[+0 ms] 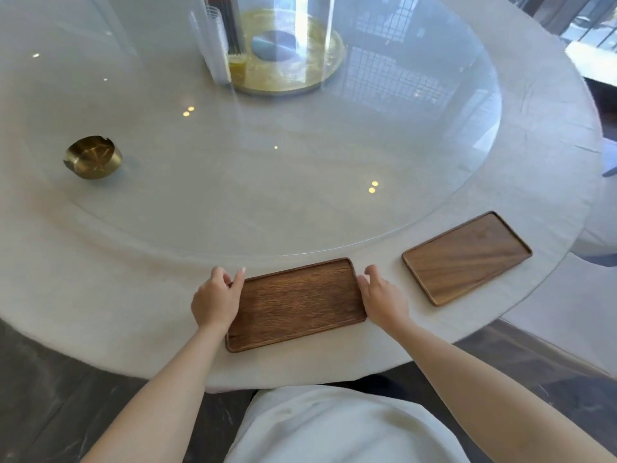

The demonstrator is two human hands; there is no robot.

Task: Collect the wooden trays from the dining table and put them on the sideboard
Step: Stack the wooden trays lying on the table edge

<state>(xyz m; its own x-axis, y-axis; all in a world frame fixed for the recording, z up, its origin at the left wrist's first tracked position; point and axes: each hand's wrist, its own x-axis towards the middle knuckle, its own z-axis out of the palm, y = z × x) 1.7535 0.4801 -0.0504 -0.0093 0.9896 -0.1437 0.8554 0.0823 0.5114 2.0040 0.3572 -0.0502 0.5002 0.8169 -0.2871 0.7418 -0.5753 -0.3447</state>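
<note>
A rectangular dark wooden tray [297, 304] lies flat near the front edge of the round dining table [117, 312]. My left hand [217, 297] rests at the tray's left end, fingers curled over the rim. My right hand [382, 297] is at its right end, thumb touching the edge, fingers spread. The tray still lies on the cloth. A second wooden tray [466, 258] lies flat further right along the table's rim, untouched. The sideboard is out of view.
A large glass turntable [267, 162] covers the table's middle, with a gold base [293, 55] and a clear holder of dark sticks [220, 38] at its centre. A brass ashtray [93, 157] sits on the glass at left. Dark floor lies below; white chairs stand at right.
</note>
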